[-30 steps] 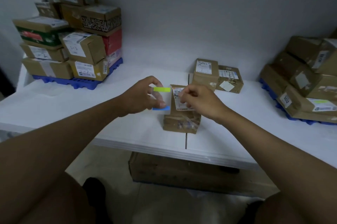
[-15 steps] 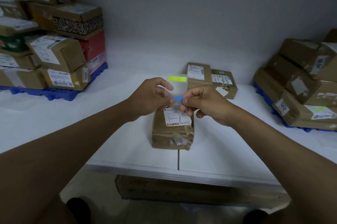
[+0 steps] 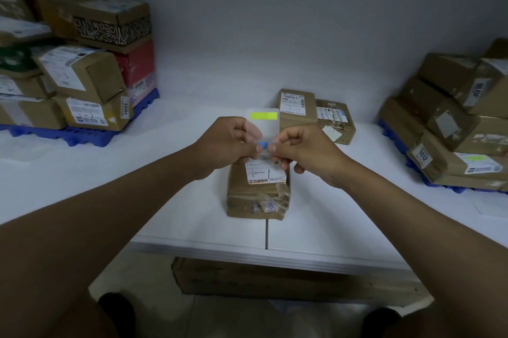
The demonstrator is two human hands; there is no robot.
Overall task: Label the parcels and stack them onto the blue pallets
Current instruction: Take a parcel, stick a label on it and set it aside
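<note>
A small white label sheet (image 3: 263, 121) with a yellow-green sticker at its top and a blue sticker at its bottom is held upright over the table. My left hand (image 3: 229, 145) pinches the sheet's left side. My right hand (image 3: 302, 152) pinches at the blue sticker (image 3: 264, 144) on its lower edge. Directly below lies a brown taped parcel (image 3: 258, 194) with a white shipping label marked "1-1". Blue pallets stand at the left (image 3: 82, 137) and right (image 3: 390, 131), both stacked with labelled cartons.
Two more brown parcels (image 3: 297, 106) (image 3: 334, 120) lie behind the hands near the wall. The white table's front edge (image 3: 247, 251) has a seam in the middle. A flat cardboard box (image 3: 275, 280) lies on the floor under the table.
The label sheet has risen and turned upright above the parcel. My right hand moved from the parcel's label to the blue sticker at the sheet's bottom edge. The view shifted closer.
</note>
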